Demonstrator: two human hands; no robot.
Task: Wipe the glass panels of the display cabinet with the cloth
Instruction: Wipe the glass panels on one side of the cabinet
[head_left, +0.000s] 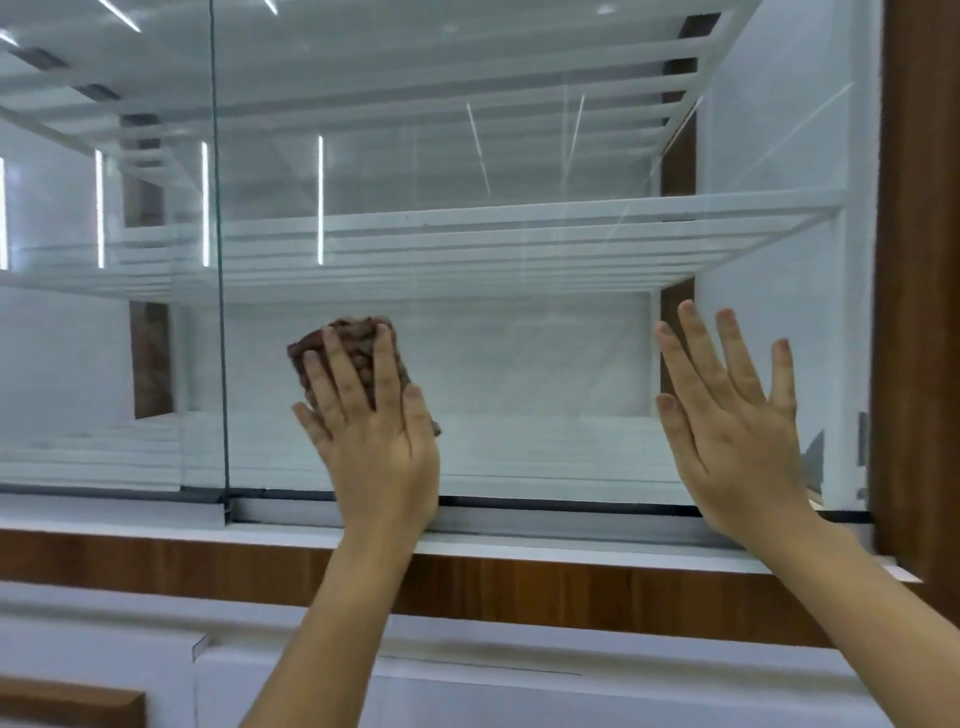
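While pressing a folded brown cloth (358, 358) flat against the glass panel (519, 364) of a display cabinet (919, 260), a person's left hand (374, 431) is spreading its fingers (387, 364) over the fabric, pinning it to the lower part of the pane just right of the vertical glass edge (221, 260). Well apart from it, the right hand (737, 431) is resting open-palmed on the same panel near the cabinet's wood-grain side, fingers splayed and holding nothing. Behind the glass, white slatted shelves (493, 249) are showing at two levels, streaked with reflections of ceiling lights. Both forearms are reaching up across the white sill (571, 540) and a wood-grain band (156, 561) below the pane.
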